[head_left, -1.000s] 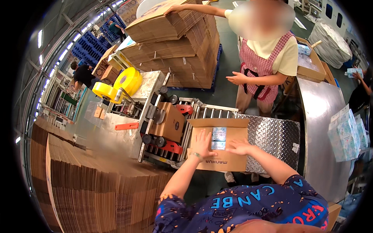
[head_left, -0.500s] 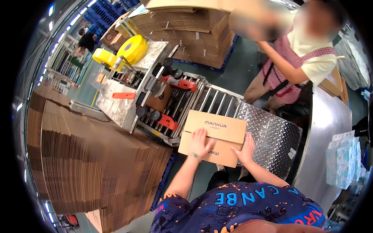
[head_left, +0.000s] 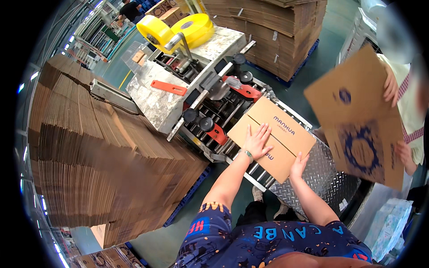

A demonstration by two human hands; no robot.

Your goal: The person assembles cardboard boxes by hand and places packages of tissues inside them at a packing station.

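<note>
A brown cardboard box [head_left: 286, 127] with its top flaps folded down lies on the rollers, its far end at the mouth of a taping machine [head_left: 201, 85]. Flat on the box top, across the seam between the flaps, rests my left hand [head_left: 258, 142], fingers stretched out. My right hand [head_left: 298, 167] presses against the near right end of the box, its fingers extended and not wrapped around anything. Two red guide arms [head_left: 217, 134] flank the machine's opening, and two yellow tape rolls [head_left: 193, 29] sit on top.
At left stands a tall stack of flat cardboard [head_left: 89, 178]; another stack [head_left: 272, 35] is at the back. To my right is a diamond-plate metal surface [head_left: 308, 192]. Across from it a co-worker holds an unfolded carton [head_left: 357, 120]. Light-blue packs [head_left: 389, 228] lie at the right.
The box has moved from the plate's edge along the rollers to the machine's mouth, both my hands moving with it. The co-worker now holds an unfolded carton nearer. My view has shifted.
</note>
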